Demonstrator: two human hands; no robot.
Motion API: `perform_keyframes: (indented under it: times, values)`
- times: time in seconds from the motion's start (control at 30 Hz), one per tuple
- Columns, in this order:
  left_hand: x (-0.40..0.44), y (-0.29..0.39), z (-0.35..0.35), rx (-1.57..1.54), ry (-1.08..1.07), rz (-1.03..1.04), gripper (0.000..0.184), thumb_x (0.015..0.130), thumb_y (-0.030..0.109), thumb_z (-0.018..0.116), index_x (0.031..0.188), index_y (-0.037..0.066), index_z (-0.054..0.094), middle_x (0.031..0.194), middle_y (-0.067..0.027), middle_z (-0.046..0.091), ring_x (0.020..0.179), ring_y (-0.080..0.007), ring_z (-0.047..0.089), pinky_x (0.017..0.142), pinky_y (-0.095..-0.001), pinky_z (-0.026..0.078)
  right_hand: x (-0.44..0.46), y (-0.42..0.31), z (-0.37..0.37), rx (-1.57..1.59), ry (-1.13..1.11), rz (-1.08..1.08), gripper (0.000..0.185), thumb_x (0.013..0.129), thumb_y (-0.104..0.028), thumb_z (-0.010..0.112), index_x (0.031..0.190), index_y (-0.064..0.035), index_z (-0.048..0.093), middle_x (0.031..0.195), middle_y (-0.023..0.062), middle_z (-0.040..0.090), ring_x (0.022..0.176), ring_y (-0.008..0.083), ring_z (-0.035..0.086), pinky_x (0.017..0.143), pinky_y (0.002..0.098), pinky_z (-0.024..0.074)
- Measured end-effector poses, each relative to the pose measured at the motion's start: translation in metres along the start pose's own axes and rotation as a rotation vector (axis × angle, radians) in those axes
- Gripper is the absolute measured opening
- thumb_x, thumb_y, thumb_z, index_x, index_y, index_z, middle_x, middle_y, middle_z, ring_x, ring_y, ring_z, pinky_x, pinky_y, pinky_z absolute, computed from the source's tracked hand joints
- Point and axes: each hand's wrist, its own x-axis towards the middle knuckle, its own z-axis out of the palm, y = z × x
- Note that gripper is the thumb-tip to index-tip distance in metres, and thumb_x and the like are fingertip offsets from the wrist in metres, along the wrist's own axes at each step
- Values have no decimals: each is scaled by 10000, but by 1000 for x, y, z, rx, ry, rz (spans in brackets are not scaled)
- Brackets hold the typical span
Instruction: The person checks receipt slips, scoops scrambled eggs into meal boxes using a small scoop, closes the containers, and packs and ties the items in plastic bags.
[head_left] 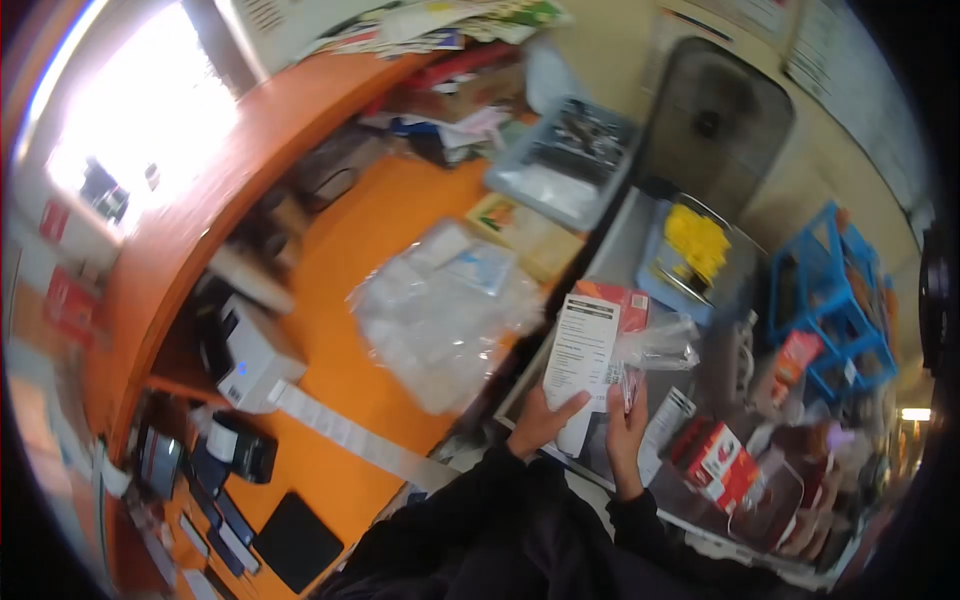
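My left hand (pixel 543 424) grips the lower left edge of a white-and-red box (pixel 585 345). The white face carries black printed text, and a small square code shows on the red part near the top. At the lower right edge, my right hand (pixel 626 438) has its fingers closed around the same box, partly hidden by it. Crumpled clear plastic (pixel 665 343) sticks out beside the box, above my right hand; whether it is attached cannot be told. The box is held tilted over the grey counter.
On the orange desk (pixel 345 225) lie clear plastic bags (pixel 440 320), with a label printer (pixel 255 355) trailing a white strip. A grey-blue tray (pixel 570 165) stands behind. Rightward are a yellow pile (pixel 697 243), a blue plastic rack (pixel 830 300) and a red-and-white box (pixel 717 463).
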Motion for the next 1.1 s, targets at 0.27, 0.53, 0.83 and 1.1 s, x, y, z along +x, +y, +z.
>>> perform_keyframes:
  times: [0.27, 0.53, 0.83, 1.1]
  values:
    - [4, 114, -191, 102, 666, 98, 405, 885, 61, 697, 1248, -35, 546, 1139, -109, 665, 1000, -185, 642, 866, -306, 516, 46, -41, 252, 63, -752, -171, 629, 997, -328, 545, 1449, 55, 333, 1314, 266, 561, 1244, 322, 551, 1013, 346, 425]
    - [43, 74, -417, 80, 996, 173, 477, 843, 55, 716, 1274, -39, 537, 1181, -122, 645, 1018, -206, 634, 894, -321, 500, 53, 8, 470, 363, -1222, 79, 574, 1038, -279, 496, 1535, -93, 276, 1460, 88, 444, 1271, 139, 442, 1002, 276, 396]
    - [75, 53, -430, 890, 1313, 586, 662, 823, 83, 762, 1403, -17, 460, 1408, -148, 517, 1269, -234, 505, 1104, -357, 363, 71, -10, 274, 196, -1319, 315, 329, 1017, -256, 520, 1298, -86, 540, 1082, 22, 625, 983, 106, 586, 835, 272, 489]
    - [14, 56, -270, 693, 698, 200, 265, 951, 150, 619, 1151, -21, 586, 1134, -155, 620, 1086, -263, 568, 990, -406, 423, 23, 13, -15, -40, -541, 500, 166, 980, -162, 576, 1081, -46, 637, 849, 11, 651, 732, 86, 606, 659, 236, 503]
